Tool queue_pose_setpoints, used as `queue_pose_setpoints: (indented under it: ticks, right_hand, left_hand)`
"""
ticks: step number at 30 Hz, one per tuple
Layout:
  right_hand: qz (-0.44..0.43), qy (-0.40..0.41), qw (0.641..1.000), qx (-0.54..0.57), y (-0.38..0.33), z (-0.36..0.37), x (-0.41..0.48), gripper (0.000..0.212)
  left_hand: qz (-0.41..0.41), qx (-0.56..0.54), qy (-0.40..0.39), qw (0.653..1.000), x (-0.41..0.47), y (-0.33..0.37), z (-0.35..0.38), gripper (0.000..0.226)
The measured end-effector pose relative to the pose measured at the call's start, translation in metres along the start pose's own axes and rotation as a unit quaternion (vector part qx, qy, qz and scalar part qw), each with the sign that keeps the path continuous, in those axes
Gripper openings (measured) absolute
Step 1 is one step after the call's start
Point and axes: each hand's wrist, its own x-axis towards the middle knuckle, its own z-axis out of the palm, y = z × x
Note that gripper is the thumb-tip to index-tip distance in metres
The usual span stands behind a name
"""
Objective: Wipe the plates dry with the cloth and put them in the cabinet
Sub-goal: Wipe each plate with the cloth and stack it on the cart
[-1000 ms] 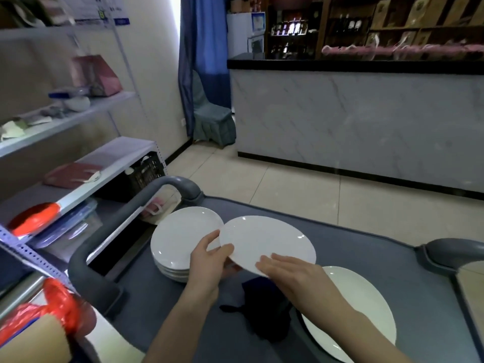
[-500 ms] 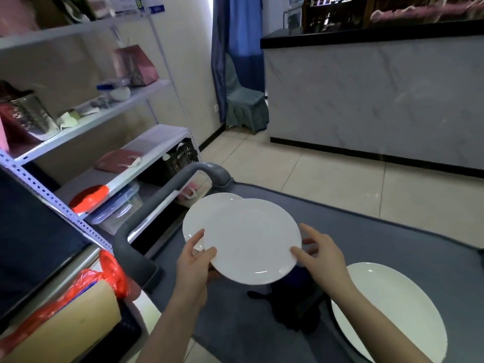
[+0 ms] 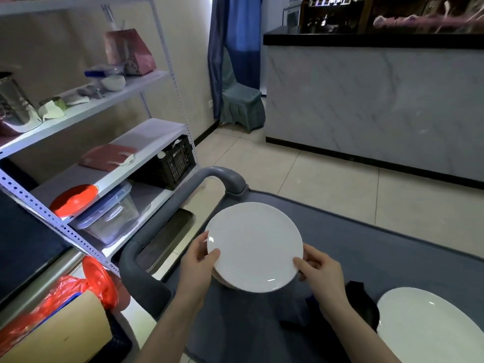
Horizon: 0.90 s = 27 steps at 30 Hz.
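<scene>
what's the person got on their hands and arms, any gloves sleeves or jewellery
Nothing worn shows. The left hand and right hand have no gloves, rings or watch. The forearms are uncovered down to the picture's bottom edge, with no sleeve in view.

A metal rack stands at left. A black crate and a clear container sit on its lower shelf. A red lid lies on the shelf above. A covered chair stands beside a blue curtain. A marble bar stands on the tiled floor.
</scene>
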Motion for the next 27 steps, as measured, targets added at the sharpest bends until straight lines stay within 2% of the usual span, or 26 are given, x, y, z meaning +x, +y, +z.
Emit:
queue_pose_setpoints:
  ticks: [11, 22, 27]
  right_hand:
    - [0.018, 0.068, 0.997, -0.043, 0.013, 0.05, 0.016, 0.043]
    - [0.028, 0.104, 0.992, -0.061, 0.015, 0.066, 0.012, 0.035]
    - [0.03, 0.086, 0.992, -0.085, 0.013, 0.063, 0.008, 0.034]
  left_hand:
    - [0.052, 0.143, 0.016, 0.988, 0.065, -0.026, -0.021, 0.035]
    - [0.073, 0.179, 0.007, 0.981, 0.075, -0.036, -0.026, 0.04]
    - [0.072, 0.195, 0.01, 0.978, 0.071, -0.032, -0.023, 0.041]
